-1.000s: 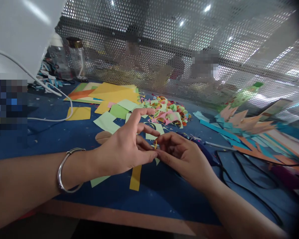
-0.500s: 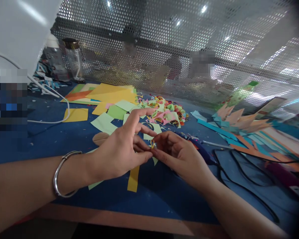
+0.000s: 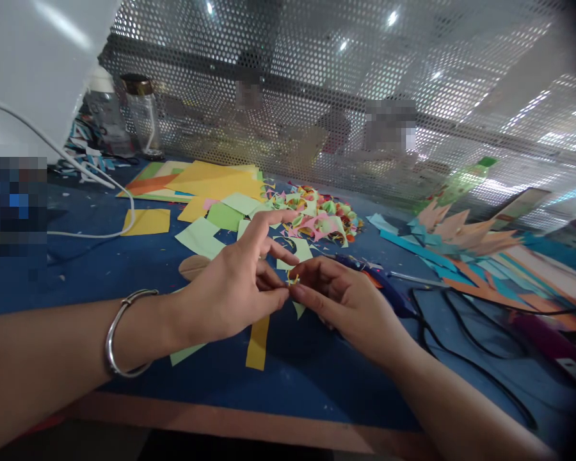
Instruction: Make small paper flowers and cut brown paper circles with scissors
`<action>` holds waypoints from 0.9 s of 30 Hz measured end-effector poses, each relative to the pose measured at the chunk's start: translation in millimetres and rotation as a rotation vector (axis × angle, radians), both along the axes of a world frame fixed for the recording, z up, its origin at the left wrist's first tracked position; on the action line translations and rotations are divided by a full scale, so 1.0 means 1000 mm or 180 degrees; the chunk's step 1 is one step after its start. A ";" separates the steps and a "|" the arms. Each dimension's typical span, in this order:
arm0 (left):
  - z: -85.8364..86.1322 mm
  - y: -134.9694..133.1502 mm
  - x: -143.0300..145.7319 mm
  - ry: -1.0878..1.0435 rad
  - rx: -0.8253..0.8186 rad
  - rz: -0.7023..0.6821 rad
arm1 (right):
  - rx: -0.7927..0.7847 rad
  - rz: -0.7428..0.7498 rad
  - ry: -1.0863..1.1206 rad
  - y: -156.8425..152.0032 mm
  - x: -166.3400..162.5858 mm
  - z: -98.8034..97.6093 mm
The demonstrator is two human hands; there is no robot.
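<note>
A small fringed paper piece [image 3: 293,280], yellow and whitish, sits between the fingertips of both hands over the table. My left hand [image 3: 225,298], with a silver bangle at the wrist, pinches at its left side; the index finger is raised and bent. My right hand [image 3: 350,294] holds it from the right between thumb and curled fingers. Beneath lie a yellow paper strip [image 3: 258,346] and pale green paper [image 3: 199,237]. A brown rounded piece [image 3: 192,267] is partly hidden behind my left hand. Close to my right hand is a dark blue hot glue gun [image 3: 398,298].
A heap of colourful paper curls [image 3: 324,214] stands behind my hands. Yellow sheets [image 3: 216,179] are stacked back left, near two bottles [image 3: 141,118]. Orange and blue paper pieces [image 3: 465,237] and black cables [image 3: 480,333] lie right. A perforated metal screen [image 3: 307,83] closes the back.
My fingertips have drawn slightly apart and shifted a little left, and the small paper piece has turned so more of its whitish part shows. The rest looks the same.
</note>
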State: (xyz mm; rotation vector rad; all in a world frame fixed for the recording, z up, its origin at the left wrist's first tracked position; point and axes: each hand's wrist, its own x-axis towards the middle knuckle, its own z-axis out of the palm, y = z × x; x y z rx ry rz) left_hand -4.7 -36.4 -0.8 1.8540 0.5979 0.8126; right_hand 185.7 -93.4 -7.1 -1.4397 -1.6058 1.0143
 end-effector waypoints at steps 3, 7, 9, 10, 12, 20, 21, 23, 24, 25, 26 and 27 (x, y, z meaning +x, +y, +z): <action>0.001 -0.001 0.000 -0.0115 -0.0025 0.0035 | 0.0032 -0.0037 0.0057 -0.001 0.000 0.001; 0.004 -0.004 0.000 -0.0245 -0.0002 0.0135 | 0.0005 -0.0027 0.0120 -0.002 -0.002 0.004; 0.004 -0.004 0.001 -0.0223 -0.0086 0.0106 | 0.0045 -0.0020 0.0142 -0.003 -0.002 0.005; 0.004 -0.004 0.001 -0.0203 -0.0138 0.0091 | 0.0072 -0.0017 0.0145 -0.003 -0.002 0.005; 0.003 -0.003 0.001 -0.0167 -0.0207 0.0067 | 0.0137 -0.0025 0.0137 -0.004 -0.003 0.006; 0.002 0.000 0.000 -0.0026 -0.0165 0.0012 | 0.0429 -0.0140 -0.0112 -0.004 -0.002 0.006; 0.002 -0.001 0.000 -0.0004 -0.0147 0.0011 | 0.0447 -0.0143 -0.0128 -0.004 -0.002 0.005; 0.002 -0.001 0.000 0.0039 -0.0098 0.0020 | 0.0483 -0.0141 -0.0143 -0.004 -0.002 0.004; 0.002 -0.001 0.000 0.0057 -0.0065 0.0027 | 0.0499 -0.0143 -0.0154 -0.004 -0.002 0.004; 0.001 -0.001 0.000 0.0077 -0.0034 0.0036 | 0.0515 -0.0141 -0.0169 -0.004 -0.002 0.003; 0.001 -0.001 0.000 0.0095 -0.0004 0.0049 | 0.0532 -0.0138 -0.0184 -0.004 -0.001 0.003; 0.001 -0.001 0.000 0.0110 0.0021 0.0060 | 0.0543 -0.0136 -0.0202 -0.004 -0.001 0.002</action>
